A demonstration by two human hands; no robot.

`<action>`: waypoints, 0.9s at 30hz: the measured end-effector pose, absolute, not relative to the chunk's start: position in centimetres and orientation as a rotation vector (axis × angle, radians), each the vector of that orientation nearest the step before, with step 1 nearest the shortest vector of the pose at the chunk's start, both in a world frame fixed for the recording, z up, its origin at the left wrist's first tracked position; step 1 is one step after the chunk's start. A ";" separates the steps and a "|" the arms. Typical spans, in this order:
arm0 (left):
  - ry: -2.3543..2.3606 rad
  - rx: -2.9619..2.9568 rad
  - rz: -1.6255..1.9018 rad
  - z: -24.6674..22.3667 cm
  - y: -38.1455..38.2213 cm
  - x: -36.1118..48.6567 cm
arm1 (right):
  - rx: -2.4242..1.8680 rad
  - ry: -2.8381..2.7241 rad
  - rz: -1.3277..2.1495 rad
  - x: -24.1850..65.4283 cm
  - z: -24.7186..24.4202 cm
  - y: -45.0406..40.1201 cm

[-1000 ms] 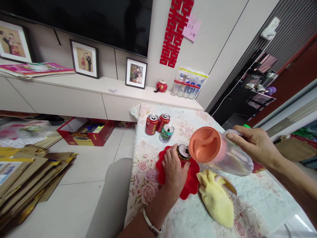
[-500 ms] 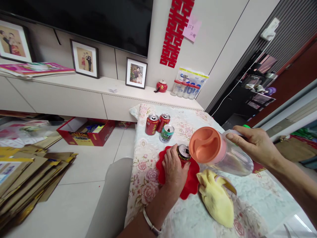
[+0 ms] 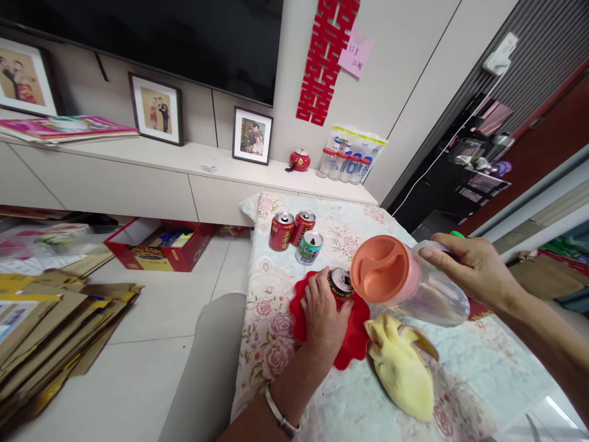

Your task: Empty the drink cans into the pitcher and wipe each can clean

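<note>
My left hand [image 3: 324, 310] is wrapped around an opened drink can [image 3: 341, 281] with a dark rim, which stands on a red scalloped tray [image 3: 354, 350]. In my right hand [image 3: 473, 270] is the handle of a clear plastic pitcher [image 3: 439, 298] with an orange lid [image 3: 381, 270]. The pitcher is tipped to the left, its lid close beside the can's top; I cannot make out any liquid passing between them. Behind the tray stand two red cans [image 3: 281, 232] and a smaller green and silver can [image 3: 309, 248], all opened. A yellow cloth item [image 3: 405, 374] lies right of the tray.
A flowered tablecloth [image 3: 271, 344] covers the table. Beyond it, a low cabinet [image 3: 221, 184] carries picture frames [image 3: 253, 136], a red pot [image 3: 299, 161] and several red-lidded jars [image 3: 327, 164]. On the floor are a red box [image 3: 159, 245] and flattened cardboard [image 3: 83, 319].
</note>
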State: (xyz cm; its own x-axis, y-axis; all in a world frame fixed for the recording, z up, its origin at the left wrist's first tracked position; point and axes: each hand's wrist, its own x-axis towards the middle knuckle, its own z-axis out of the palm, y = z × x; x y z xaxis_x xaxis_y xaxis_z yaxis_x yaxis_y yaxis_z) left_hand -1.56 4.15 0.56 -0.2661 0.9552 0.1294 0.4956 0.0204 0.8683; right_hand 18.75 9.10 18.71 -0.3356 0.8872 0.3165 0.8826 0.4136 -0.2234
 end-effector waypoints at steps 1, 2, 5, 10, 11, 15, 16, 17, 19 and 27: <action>1.796 1.477 1.182 0.6 4.1 -1.6 | -1.518 -2.286 0.017 18.7 18.8 9.1; 1.795 1.477 1.178 0.6 4.1 -1.6 | -1.520 -2.286 0.019 18.7 18.8 9.1; 1.795 1.475 1.162 0.7 4.0 -1.6 | -1.517 -2.284 0.021 18.6 18.9 9.0; 1.796 1.475 1.169 0.7 4.0 -1.6 | -1.487 -2.283 0.017 18.6 18.7 9.1; 1.796 1.474 1.171 0.7 4.0 -1.6 | -1.483 -2.286 0.014 18.5 18.8 9.1; 1.795 1.466 1.177 0.7 4.0 -1.6 | -1.477 -2.300 0.027 18.5 18.8 9.0; 1.796 1.467 1.179 0.7 4.0 -1.6 | -1.476 -2.302 0.032 18.6 18.8 9.1; 1.796 1.469 1.180 0.7 4.0 -1.6 | -1.473 -2.299 0.033 18.7 18.7 9.1; 1.798 1.469 1.180 0.8 4.0 -1.6 | -1.464 -2.297 0.027 19.1 18.5 9.2; 1.793 1.478 1.178 0.8 3.9 -1.6 | -1.464 -2.301 0.040 19.3 18.4 9.3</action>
